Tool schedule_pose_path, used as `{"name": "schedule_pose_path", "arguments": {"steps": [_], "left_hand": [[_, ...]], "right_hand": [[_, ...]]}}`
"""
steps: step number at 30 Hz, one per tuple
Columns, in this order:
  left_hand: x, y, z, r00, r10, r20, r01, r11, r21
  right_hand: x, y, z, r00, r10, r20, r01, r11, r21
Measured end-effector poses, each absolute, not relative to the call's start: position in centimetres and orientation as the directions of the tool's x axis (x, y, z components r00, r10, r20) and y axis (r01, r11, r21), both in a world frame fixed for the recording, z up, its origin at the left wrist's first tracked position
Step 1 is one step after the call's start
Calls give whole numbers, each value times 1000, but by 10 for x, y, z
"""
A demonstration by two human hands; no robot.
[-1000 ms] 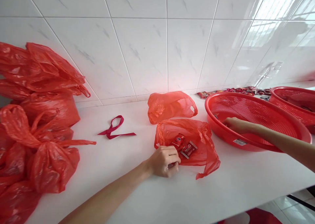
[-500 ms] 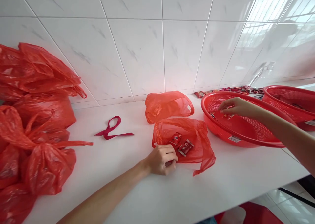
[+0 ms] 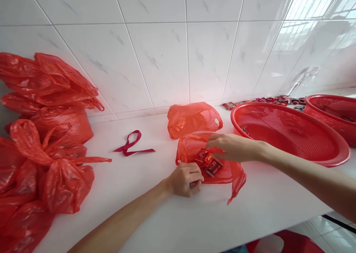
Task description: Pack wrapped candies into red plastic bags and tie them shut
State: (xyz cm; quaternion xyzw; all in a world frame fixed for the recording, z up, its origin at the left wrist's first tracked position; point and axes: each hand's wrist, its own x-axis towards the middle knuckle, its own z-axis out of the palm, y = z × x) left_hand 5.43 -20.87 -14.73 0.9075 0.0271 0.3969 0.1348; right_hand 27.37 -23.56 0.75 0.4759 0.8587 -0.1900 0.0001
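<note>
A thin red plastic bag (image 3: pixel 228 175) lies opened out on the counter, with several small red wrapped sweets (image 3: pixel 214 167) inside. My left hand (image 3: pixel 187 178) is closed at the bag's near left edge, its fingers curled on the plastic. Over the bag, my right hand (image 3: pixel 229 146) points left with fingers drawn together on a red and yellow wrapped sweet (image 3: pixel 207 158), just above the others. The fingertips partly cover that sweet. A second red plastic bag (image 3: pixel 191 117), lying flat, sits right behind the first.
To the right is a red perforated basket (image 3: pixel 286 134) with a few sweets at its left; another red basket (image 3: pixel 333 110) stands beyond. Packets (image 3: pixel 267 100) line the wall. Knotted red bags (image 3: pixel 61 171) are piled at left, near a crimson ribbon (image 3: pixel 132 145). A red stool (image 3: pixel 297 242) stands below.
My right hand has come left out of the basket to above the opened bag, bringing a sweet. My left hand has stayed at the bag's edge. The view has shifted slightly.
</note>
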Motion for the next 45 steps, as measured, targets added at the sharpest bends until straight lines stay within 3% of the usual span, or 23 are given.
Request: {"name": "schedule_pose_path", "arguments": {"steps": [4,8,14,19,21,25,28,35,37,45], "left_hand": [[55,-210,-146,659,139,739,-60,-970,236],[54,-208,-144,652,164,740,-5,-975,221],[45,-196,-133,644,248,723,171,-969,181],[36,-185,-120,574,341,744,380,-916,126],[35,-182,-117,561,429,708,497,-859,126],[32,-178,-117,543,643,540,669,-720,183],[29,-175,-118,509,729,458,730,-647,220],[21,-168,-100,497,814,301,615,-576,539],[19,-166,-87,452,845,286,590,-523,614],[-6,-165,-29,160,883,442,471,-462,752]], "right_hand": [[271,-251,-7,-609,747,-267,790,543,-283],[284,-264,-31,-575,756,-313,816,559,-151],[301,-268,-43,-518,848,-115,849,526,58],[321,-282,-31,-508,860,50,846,509,-157],[331,-294,-32,-443,893,82,877,450,-169],[338,-319,-47,-381,924,46,915,383,-124],[325,-327,-63,-382,920,88,917,389,-86],[304,-301,-86,-293,917,269,956,280,86],[309,-292,-86,-253,922,294,966,256,26],[318,-281,-63,23,884,468,866,216,-450]]}}
